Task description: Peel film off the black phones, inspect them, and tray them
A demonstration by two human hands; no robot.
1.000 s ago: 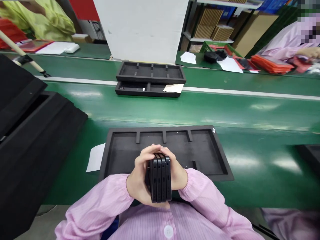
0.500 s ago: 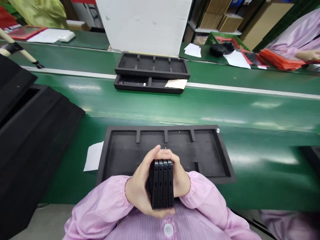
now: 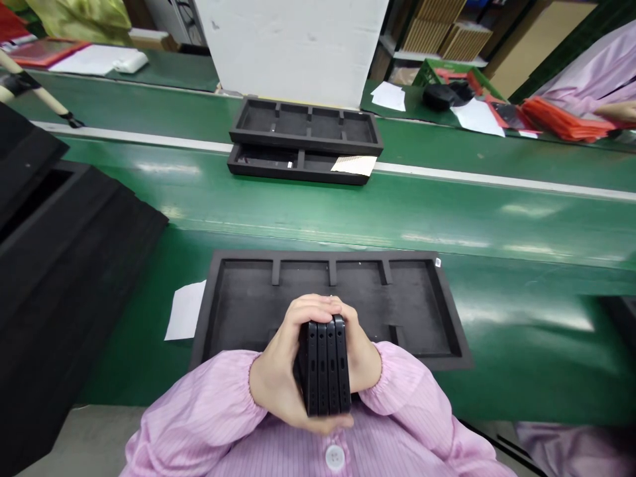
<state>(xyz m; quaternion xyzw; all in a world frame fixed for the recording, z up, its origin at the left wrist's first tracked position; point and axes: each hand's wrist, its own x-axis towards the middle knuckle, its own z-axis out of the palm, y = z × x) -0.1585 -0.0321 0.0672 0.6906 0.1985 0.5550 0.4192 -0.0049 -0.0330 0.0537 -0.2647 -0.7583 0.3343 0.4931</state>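
Note:
Several black smartphones (image 3: 328, 368) stand on edge side by side in one stack, their port ends facing me. My left hand (image 3: 281, 374) wraps round the stack from the left, its thumb along the near underside and its fingers over the top. On the other side, my right hand (image 3: 362, 361) presses against the stack, its fingertips meeting the left ones at the top. Both hands are closed on the phones. Beneath and beyond them lies a black foam tray (image 3: 332, 255) with divider ribs; the hands and sleeves hide part of its near side.
A pile of black foam trays (image 3: 74, 265) leans at the left. White paper (image 3: 185, 311) lies beside the near tray. Across the green bench, two stacked trays (image 3: 305, 140) sit before a white board (image 3: 293, 50). At the far right, a co-worker's sleeve (image 3: 591, 66) is near orange-red pouches (image 3: 564, 119).
My left fingers have folded over the top of the phone stack, where the raised one stood before. The stack sits slightly further right and tilts a little.

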